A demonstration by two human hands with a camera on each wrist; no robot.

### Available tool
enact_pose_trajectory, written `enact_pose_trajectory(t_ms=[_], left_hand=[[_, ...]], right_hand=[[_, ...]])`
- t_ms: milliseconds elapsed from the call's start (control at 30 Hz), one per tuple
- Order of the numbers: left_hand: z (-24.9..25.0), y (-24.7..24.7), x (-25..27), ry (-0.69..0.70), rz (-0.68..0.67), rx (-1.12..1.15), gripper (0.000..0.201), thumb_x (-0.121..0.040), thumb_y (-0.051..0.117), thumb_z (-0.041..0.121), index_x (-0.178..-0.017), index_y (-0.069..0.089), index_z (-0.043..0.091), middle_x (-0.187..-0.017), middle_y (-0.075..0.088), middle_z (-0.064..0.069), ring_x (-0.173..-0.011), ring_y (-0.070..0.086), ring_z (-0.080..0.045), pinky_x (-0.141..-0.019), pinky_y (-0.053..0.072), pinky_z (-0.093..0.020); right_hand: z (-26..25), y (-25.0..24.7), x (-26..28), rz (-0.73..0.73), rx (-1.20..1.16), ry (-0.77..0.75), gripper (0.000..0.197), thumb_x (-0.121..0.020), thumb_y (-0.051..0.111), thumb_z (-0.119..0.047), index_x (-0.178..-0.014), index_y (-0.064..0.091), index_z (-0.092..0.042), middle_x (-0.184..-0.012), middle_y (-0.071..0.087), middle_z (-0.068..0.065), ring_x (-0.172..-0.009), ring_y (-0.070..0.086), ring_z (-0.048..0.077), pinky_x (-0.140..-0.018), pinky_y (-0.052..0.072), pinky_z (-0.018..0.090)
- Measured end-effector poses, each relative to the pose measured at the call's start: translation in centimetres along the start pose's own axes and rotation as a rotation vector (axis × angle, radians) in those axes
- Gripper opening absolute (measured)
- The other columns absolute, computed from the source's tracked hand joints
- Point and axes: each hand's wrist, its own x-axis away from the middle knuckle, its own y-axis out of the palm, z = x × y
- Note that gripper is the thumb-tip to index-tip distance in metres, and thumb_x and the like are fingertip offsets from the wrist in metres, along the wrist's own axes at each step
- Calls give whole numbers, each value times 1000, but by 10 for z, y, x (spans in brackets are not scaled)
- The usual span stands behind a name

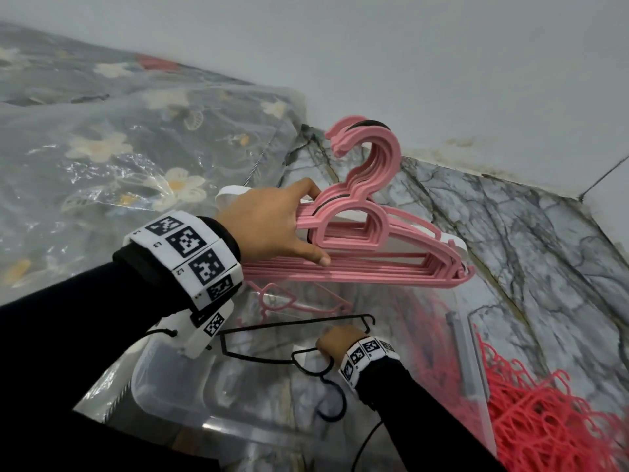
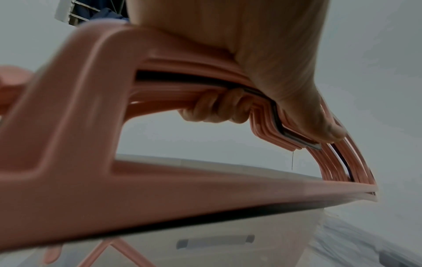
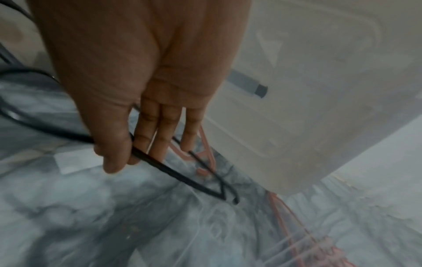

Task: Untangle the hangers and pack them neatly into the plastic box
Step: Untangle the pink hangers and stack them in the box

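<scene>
Pink hanger stack [image 1: 371,240] in left hand [image 1: 269,223] — right hand [image 3: 128,94] pinches black hanger [image 3: 182,177], wrist-view only.

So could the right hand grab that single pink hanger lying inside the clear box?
Probably not yet: the right hand already pinches a black wire hanger, though the pink hanger lies uncovered nearby.

A marble-patterned floor [image 1: 531,233], grey with dark veins, is seen running up to a pale wall [image 1: 408,63], which is stained along its foot near the far corner. At the left, a floral sheet [image 1: 102,148] with cream flowers on grey is covered by clear plastic film [image 1: 112,172]. A heap of red netting [image 1: 544,413] is spread on the floor at the lower right. In the left wrist view a barred window [image 2: 73,14] is glimpsed at the upper left edge.
</scene>
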Motion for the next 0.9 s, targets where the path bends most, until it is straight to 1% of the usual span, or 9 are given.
enact_pose_trajectory(t_ms=[100, 200, 267, 333, 467, 633, 700, 767, 900], left_hand=[[1, -5, 2, -4, -5, 18, 101, -41, 62, 82, -123, 40, 26, -92, 69, -5, -80, 62, -22, -74, 51, -39], [3, -11, 5, -13, -12, 8, 107, -38, 55, 86, -125, 39, 26, -97, 69, -7, -84, 63, -24, -76, 51, -42], [2, -14, 7, -29, -16, 5, 110, -36, 53, 88, -125, 38, 26, -100, 69, -8, -88, 64, -26, -78, 52, -43], [0, -17, 10, -38, -17, 6, 109, -36, 53, 89, -125, 38, 27, -100, 69, -6, -90, 64, -26, -79, 51, -41], [-5, -22, 16, -36, -9, 1, 103, -40, 56, 85, -123, 41, 26, -90, 68, -4, -81, 61, -23, -71, 47, -34], [-6, -24, 21, -30, 4, 11, 103, -38, 54, 87, -121, 41, 27, -94, 68, -3, -85, 63, -23, -74, 48, -36], [-6, -24, 21, -28, 1, -5, 106, -36, 51, 89, -122, 41, 26, -92, 68, -3, -84, 62, -24, -71, 45, -34], [-6, -22, 21, -27, -6, -32, 109, -34, 47, 92, -121, 41, 27, -88, 68, -2, -82, 61, -25, -69, 40, -32], [-7, -15, 18, -24, -35, -43, 112, -29, 39, 99, -117, 40, 30, -97, 69, 1, -93, 64, -24, -82, 48, -36]], right_hand=[[8, -27, 22, 48, -106, 66, 27, -85, 49, -17, -106, 64, -7, -116, 62, 18, -108, 58, 33, -79, 40, 30], [15, -53, 52, 115, -165, 22, 31, -90, 53, -22, -115, 63, -6, -118, 62, 17, -111, 59, 32, -87, 47, 32], [14, -70, 73, 160, -236, 30, 25, -91, 56, -22, -110, 66, -10, -112, 65, 18, -105, 62, 33, -85, 48, 34], [12, -87, 95, 211, -243, 43, 23, -90, 59, -23, -109, 68, -14, -112, 66, 15, -105, 61, 31, -80, 46, 31], [12, -119, 136, 371, -247, -28, 22, -85, 62, -17, -106, 69, -15, -106, 68, 9, -100, 62, 27, -79, 44, 29], [9, -146, 177, 602, -333, -127, 16, -81, 67, -9, -97, 70, -11, -90, 69, 2, -87, 62, 18, -76, 45, 29], [11, -153, 188, 703, -357, -114, 14, -81, 68, -11, -95, 69, -14, -81, 64, -7, -80, 60, 14, -74, 46, 27], [16, -159, 196, 793, -370, -78, 14, -82, 68, -12, -95, 69, -18, -79, 64, -9, -77, 60, 12, -74, 49, 29], [28, -164, 205, 933, -402, 13, 13, -82, 69, -14, -93, 66, -20, -82, 69, -6, -78, 64, 12, -74, 53, 34]])
